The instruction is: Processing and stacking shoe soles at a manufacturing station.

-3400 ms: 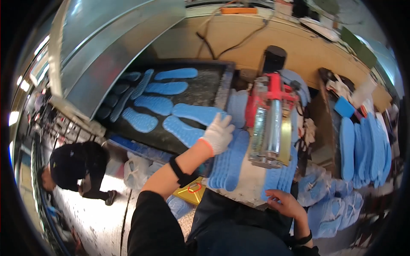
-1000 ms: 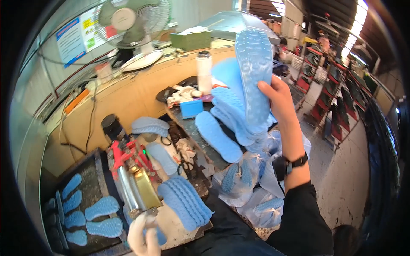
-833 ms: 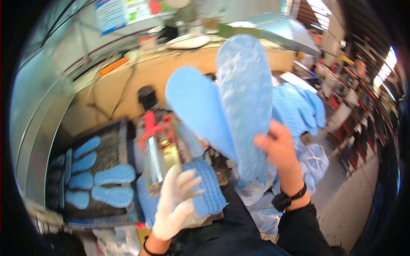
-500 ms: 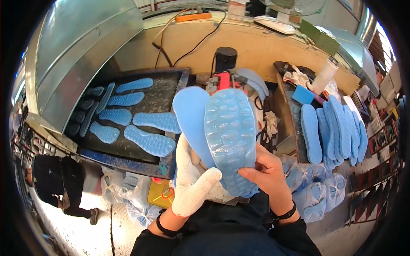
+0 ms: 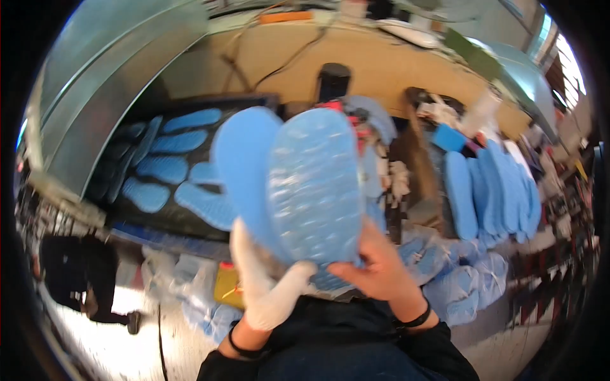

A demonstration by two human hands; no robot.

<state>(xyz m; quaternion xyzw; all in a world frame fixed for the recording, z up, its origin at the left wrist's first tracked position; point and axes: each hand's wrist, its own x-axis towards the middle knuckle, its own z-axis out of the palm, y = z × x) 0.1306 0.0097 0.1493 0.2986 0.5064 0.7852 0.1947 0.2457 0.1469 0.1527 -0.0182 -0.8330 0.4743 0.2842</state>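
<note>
Two light blue shoe soles are held up close to the camera: a textured, translucent-looking sole (image 5: 314, 184) in front and a smooth blue sole (image 5: 241, 162) behind it to the left. My left hand (image 5: 267, 289), in a white glove, grips their lower ends from the left. Bare and wearing a black wrist band, my right hand (image 5: 375, 270) holds the same lower ends from the right. Behind the soles, a red and black machine (image 5: 356, 120) is mostly hidden.
A dark tray (image 5: 159, 171) with several blue soles lies at the left. A row of blue soles (image 5: 492, 197) stands at the right, with bagged soles (image 5: 457, 279) below. A person in black (image 5: 70, 279) crouches at the lower left. A yellow box (image 5: 229, 286) sits below the bench.
The head view swung from the right shelves back to the bench. My right hand brought the two soles in front of me and my gloved left hand took hold of their lower ends.
</note>
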